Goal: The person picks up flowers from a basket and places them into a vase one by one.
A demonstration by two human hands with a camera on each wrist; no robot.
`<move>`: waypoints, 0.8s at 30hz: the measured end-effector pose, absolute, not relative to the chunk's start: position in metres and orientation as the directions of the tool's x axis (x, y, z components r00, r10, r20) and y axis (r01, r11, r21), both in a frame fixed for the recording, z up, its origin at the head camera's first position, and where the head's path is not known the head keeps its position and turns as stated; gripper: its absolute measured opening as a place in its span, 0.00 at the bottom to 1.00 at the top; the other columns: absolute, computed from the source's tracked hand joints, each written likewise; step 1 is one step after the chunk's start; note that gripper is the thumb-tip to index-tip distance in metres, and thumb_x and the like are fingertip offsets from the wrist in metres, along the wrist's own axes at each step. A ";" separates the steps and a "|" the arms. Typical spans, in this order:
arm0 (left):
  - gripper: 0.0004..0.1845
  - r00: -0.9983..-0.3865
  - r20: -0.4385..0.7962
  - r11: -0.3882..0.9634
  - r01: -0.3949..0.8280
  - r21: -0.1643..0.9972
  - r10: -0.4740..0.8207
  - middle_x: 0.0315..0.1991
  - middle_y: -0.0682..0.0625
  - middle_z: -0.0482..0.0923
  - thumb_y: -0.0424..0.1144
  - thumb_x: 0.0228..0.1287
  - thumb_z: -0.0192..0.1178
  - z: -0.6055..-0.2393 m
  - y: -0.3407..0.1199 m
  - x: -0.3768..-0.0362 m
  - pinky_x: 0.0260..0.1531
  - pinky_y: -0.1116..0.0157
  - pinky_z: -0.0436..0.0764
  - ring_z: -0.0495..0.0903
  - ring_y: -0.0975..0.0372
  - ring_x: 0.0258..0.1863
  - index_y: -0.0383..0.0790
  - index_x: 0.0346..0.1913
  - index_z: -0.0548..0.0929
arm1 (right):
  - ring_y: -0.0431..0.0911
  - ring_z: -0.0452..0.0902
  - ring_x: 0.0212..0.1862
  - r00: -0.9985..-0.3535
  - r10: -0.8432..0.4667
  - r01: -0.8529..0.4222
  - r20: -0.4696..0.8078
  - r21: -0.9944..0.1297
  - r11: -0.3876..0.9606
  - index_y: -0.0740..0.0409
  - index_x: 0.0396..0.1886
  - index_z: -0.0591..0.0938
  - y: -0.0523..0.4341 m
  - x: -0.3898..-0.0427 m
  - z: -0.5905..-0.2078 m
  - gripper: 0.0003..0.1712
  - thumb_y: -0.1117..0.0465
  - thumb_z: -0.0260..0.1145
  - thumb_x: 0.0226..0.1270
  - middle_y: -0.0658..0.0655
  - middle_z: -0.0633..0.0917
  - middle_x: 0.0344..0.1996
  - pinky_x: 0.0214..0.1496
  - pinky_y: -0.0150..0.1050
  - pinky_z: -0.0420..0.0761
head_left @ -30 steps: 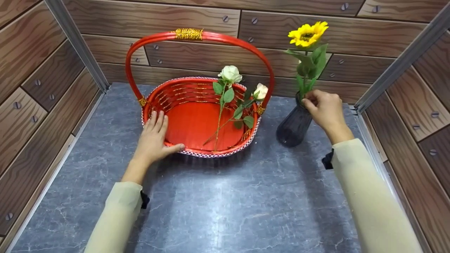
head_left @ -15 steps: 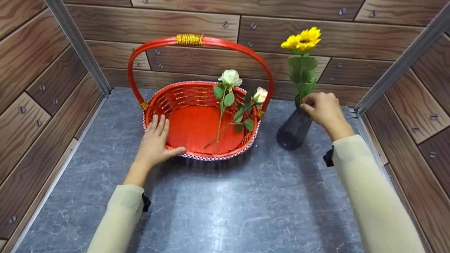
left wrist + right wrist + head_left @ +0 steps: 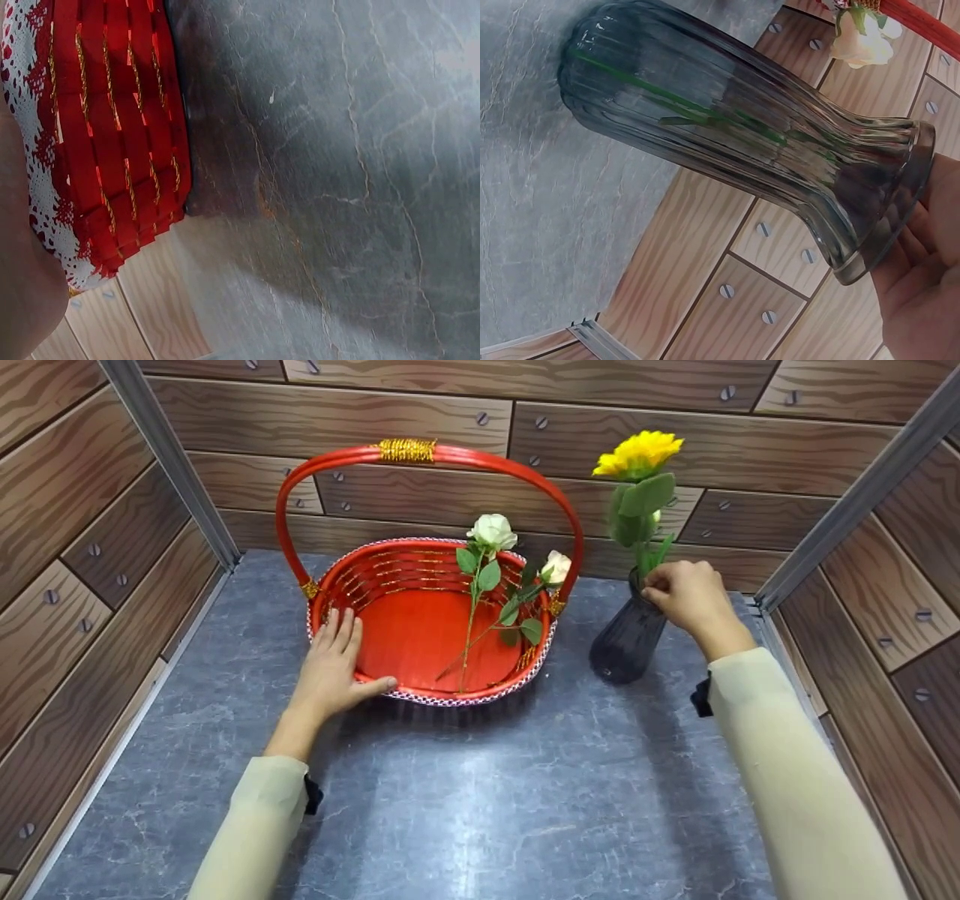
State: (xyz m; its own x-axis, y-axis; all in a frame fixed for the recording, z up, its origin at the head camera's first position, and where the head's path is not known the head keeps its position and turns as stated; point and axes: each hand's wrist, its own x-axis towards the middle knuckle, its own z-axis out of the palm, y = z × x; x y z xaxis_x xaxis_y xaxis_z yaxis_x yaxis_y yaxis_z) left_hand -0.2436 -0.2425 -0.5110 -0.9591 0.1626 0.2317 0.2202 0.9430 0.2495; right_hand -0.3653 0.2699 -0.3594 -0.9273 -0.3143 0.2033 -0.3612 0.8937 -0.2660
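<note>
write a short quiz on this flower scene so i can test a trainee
1. How many white roses lean in the red basket?

2. True or false: the left hand grips the basket's arched handle.

3. The right hand is nearest which part of the glass vase that the yellow flower stands in?
a) its base
b) its mouth
c) its underside

Key
1. Two.
2. False; it rests on the rim, fingers extended.
3. b
</note>
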 end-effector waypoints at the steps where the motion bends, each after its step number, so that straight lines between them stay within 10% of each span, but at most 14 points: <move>1: 0.63 -0.959 0.232 0.943 0.219 0.250 0.161 0.80 0.39 0.40 0.77 0.55 0.55 -0.511 -0.242 -0.244 0.77 0.48 0.41 0.37 0.44 0.80 0.32 0.78 0.50 | 0.61 0.83 0.38 -0.927 -0.314 -0.361 0.204 -0.264 0.894 0.62 0.41 0.88 0.270 -0.366 -0.360 0.10 0.60 0.68 0.67 0.64 0.89 0.34 0.43 0.59 0.78; 24: 0.64 -0.962 0.217 0.947 0.216 0.236 0.165 0.80 0.38 0.40 0.77 0.54 0.56 -0.512 -0.243 -0.245 0.77 0.47 0.41 0.35 0.44 0.80 0.32 0.78 0.50 | 0.58 0.85 0.35 -0.879 -0.233 -0.380 0.417 -0.315 0.870 0.59 0.38 0.90 0.266 -0.344 -0.357 0.07 0.60 0.71 0.64 0.62 0.90 0.34 0.41 0.56 0.79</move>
